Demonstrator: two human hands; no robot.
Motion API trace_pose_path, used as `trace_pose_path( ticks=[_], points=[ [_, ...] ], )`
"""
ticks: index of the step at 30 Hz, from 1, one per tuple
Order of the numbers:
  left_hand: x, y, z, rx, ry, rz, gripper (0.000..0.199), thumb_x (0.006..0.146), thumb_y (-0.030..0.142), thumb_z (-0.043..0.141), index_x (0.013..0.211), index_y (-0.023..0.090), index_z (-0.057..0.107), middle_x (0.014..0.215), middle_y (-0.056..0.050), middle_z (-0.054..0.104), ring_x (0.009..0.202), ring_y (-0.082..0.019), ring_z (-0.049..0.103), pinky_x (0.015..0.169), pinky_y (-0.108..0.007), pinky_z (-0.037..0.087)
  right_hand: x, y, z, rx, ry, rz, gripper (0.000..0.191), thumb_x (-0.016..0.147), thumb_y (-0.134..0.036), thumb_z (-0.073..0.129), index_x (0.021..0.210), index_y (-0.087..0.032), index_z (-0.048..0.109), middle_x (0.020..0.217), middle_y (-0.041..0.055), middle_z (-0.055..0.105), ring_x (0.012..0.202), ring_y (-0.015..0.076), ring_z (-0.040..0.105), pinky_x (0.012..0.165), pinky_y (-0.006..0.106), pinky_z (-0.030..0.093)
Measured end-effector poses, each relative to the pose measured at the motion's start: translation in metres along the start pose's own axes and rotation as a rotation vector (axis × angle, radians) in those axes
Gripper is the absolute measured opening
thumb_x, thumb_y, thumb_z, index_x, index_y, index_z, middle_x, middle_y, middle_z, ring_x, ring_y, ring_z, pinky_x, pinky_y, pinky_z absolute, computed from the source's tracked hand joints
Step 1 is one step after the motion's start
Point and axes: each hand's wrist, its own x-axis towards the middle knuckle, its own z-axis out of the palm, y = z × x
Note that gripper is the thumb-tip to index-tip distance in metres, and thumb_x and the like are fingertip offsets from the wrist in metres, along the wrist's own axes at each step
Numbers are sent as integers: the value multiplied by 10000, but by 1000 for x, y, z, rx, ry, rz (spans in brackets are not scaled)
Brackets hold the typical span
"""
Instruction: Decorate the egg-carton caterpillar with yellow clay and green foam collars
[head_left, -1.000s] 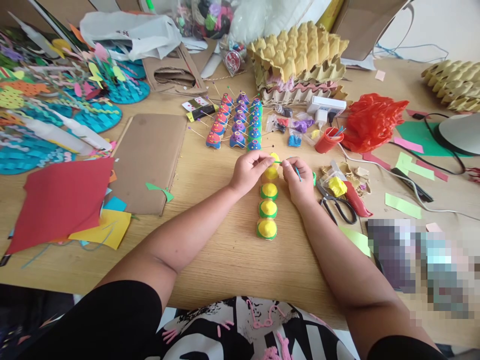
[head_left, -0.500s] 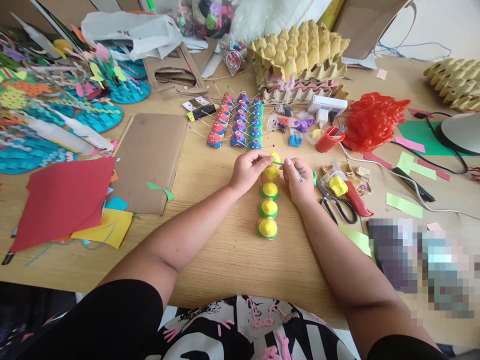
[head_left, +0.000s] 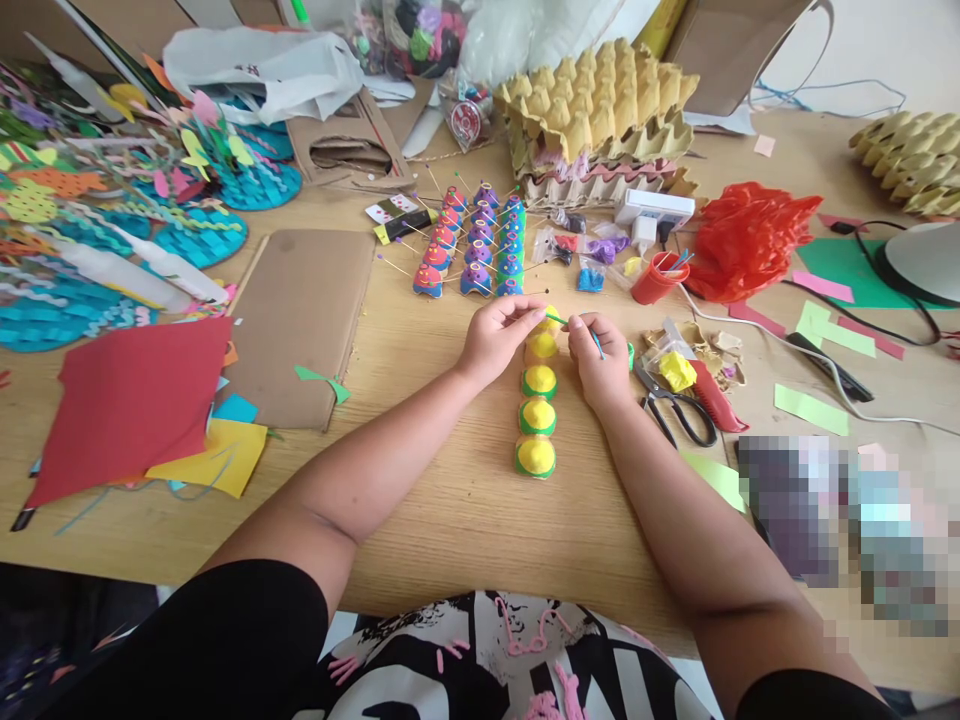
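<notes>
A thin green strip that looks like modelling clay (head_left: 556, 318) stretches between my two hands. My left hand (head_left: 496, 338) pinches its left end. The fingertips of my right hand (head_left: 602, 358) close at its other end, and a thin blue stick (head_left: 598, 345) pokes out of that same hand. Below the strip lies a row of egg-carton bumps (head_left: 537, 415), topped in yellow with green round the lower edges. My hands sit either side of its far end and partly hide it. A green lump (head_left: 631, 355) shows just beyond my right hand.
Behind stand three decorated egg-carton rows (head_left: 478, 245) with pins sticking out. Scissors (head_left: 679, 412), yellow clay (head_left: 677, 372) and a red cup of sticks (head_left: 660, 278) are at right. Stacked egg trays (head_left: 600, 105) stand at the back; cardboard (head_left: 300, 320) and red paper (head_left: 135, 400) lie left.
The green strip now looks straighter between my fingers. Both hands stay almost in the same place, and the yellow and green row has not moved.
</notes>
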Motion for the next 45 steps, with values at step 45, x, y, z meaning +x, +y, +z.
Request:
trace_pose_path(
  ticks=[45],
  points=[
    [1, -1, -2, -36, -72, 36, 406, 897, 584, 788, 976, 192, 724, 951, -33, 764, 888, -143, 698, 852, -269, 559, -2, -6, -2, -5, -15, 4, 330, 836, -532, 791, 868, -240, 638, 709, -52, 517, 644, 122, 440, 662, 306, 414]
  ],
)
